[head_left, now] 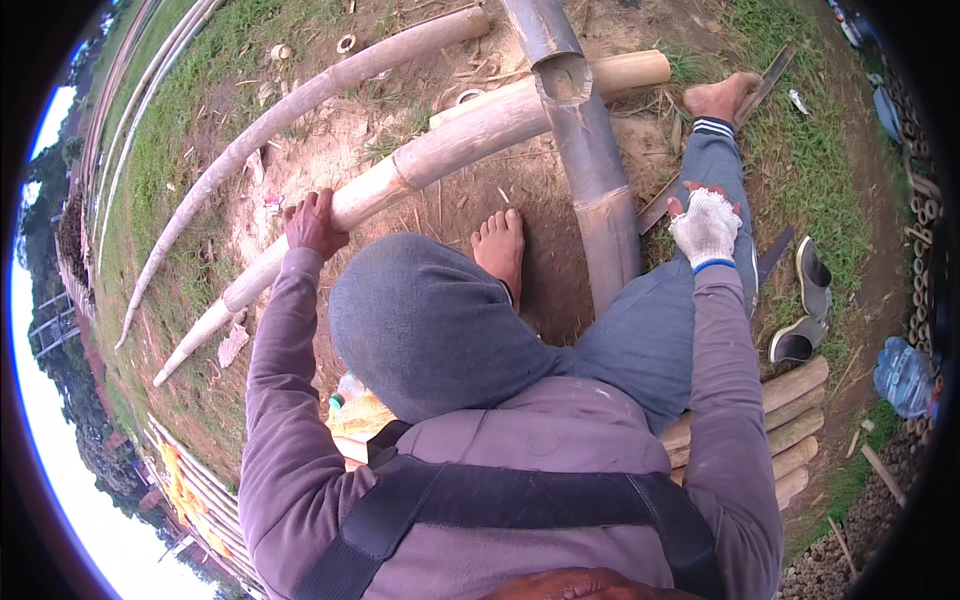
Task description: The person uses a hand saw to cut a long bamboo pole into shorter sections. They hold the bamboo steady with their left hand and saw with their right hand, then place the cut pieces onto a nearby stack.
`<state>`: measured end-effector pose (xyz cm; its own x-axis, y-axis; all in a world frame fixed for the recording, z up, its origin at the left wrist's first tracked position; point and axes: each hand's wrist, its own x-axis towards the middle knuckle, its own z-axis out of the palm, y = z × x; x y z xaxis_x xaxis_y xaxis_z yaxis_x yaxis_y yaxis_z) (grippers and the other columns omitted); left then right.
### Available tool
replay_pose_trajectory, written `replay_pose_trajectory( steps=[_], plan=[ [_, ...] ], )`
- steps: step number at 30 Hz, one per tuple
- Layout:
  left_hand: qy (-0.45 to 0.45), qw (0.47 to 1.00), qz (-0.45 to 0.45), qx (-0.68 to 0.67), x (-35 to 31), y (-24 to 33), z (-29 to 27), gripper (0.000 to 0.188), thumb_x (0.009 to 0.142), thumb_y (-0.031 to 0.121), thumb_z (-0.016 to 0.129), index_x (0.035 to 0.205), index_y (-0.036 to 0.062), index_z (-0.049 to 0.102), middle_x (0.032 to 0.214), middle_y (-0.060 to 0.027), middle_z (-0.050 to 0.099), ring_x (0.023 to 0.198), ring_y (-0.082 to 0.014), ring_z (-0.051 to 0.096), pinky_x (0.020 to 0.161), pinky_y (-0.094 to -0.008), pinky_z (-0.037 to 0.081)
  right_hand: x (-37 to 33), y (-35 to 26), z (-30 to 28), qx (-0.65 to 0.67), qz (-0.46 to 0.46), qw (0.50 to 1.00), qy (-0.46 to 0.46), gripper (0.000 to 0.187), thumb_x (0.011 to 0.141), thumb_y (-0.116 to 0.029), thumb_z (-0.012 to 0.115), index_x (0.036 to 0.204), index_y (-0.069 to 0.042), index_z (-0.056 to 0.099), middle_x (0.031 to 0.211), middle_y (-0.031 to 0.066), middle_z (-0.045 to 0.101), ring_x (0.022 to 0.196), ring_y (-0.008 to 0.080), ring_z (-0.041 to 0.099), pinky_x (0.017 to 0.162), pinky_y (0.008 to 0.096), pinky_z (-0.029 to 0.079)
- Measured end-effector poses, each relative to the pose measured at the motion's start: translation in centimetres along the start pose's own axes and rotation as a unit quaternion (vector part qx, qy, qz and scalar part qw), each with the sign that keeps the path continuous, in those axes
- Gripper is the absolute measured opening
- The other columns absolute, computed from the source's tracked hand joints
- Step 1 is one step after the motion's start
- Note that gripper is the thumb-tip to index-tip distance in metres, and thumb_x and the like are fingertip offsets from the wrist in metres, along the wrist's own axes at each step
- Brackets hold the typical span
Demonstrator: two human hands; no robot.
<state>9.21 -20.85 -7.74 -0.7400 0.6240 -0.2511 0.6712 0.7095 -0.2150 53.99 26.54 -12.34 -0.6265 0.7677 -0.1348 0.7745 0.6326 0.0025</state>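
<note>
My bare left hand (315, 226) is closed over a long pale bamboo pole (370, 195), which runs from the lower left up to the right. The pole's far part meets a thick grey-brown bamboo piece (590, 150) with an open notch cut in its upper side. My right hand (706, 228), in a white knit glove with a blue cuff, is over my outstretched right leg. Its fingers are curled, and what they hold, if anything, is hidden. A flat strip, maybe a blade, (660, 206) shows left of that leg; a dark flat piece (774, 254) shows right of it.
Another curved bamboo pole (260, 130) lies on the ground at the left. Cut poles (795, 425) lie beside me at the right, near a pair of shoes (812, 290) and a large blue plastic bottle (903, 377). Stacked bamboo ends line the far right.
</note>
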Motion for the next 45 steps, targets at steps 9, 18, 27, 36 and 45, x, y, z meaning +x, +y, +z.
replay_pose_trajectory(
  steps=[9,18,27,36,45],
  plan=[
    [-0.015,0.985,0.168,-0.033,7.7,15.1,-12.5,0.077,0.063,0.047,0.090,0.124,0.0096,0.063,0.109,-0.0117,0.073,0.100,-0.0325,0.074,0.103,-0.0520,0.047,2.5,-1.8,0.4,0.065,-0.012,0.994,0.090,0.045,0.093,-0.045,0.074,0.123,-0.013,0.077,0.116,0.0136,0.077,0.114,0.0353,0.070,0.100,0.0564,0.052],
    [0.005,0.954,0.291,-0.078,24.3,43.4,-23.4,0.094,0.068,0.063,0.083,0.140,0.0053,0.064,0.128,-0.0210,0.075,0.122,-0.0392,0.071,0.107,-0.0535,0.052,1.7,-0.7,-0.1,0.107,0.060,0.991,0.049,0.043,0.091,-0.045,0.073,0.119,-0.013,0.078,0.106,0.0143,0.077,0.106,0.0373,0.073,0.097,0.0569,0.051],
    [0.123,0.938,0.309,-0.100,27.5,46.6,-20.8,0.092,0.088,0.070,0.073,0.162,0.0208,0.049,0.155,-0.0197,0.060,0.147,-0.0418,0.055,0.124,-0.0587,0.040,2.2,0.4,0.1,0.124,0.057,0.989,0.059,0.040,0.090,-0.045,0.074,0.117,-0.015,0.079,0.104,0.0124,0.078,0.103,0.0349,0.073,0.095,0.0556,0.050],
    [0.217,0.903,0.276,-0.248,12.3,21.1,-12.7,0.023,0.101,0.030,0.075,0.103,0.0074,0.080,0.122,-0.0118,0.076,0.119,-0.0351,0.070,0.105,-0.0484,0.054,1.9,-0.8,-0.5,0.102,0.018,0.994,0.018,0.042,0.094,-0.045,0.072,0.121,-0.014,0.078,0.109,0.0129,0.079,0.105,0.0364,0.075,0.096,0.0549,0.054],
    [-0.102,0.761,0.005,-0.640,-5.5,18.5,4.2,0.026,0.102,0.022,0.069,0.123,0.0070,0.070,0.126,-0.0142,0.072,0.119,-0.0308,0.070,0.101,-0.0453,0.055,-1.7,-4.2,-2.6,0.093,-0.075,0.992,0.034,0.044,0.094,-0.043,0.073,0.123,-0.011,0.077,0.112,0.0159,0.078,0.109,0.0376,0.074,0.096,0.0522,0.056]
  ],
)
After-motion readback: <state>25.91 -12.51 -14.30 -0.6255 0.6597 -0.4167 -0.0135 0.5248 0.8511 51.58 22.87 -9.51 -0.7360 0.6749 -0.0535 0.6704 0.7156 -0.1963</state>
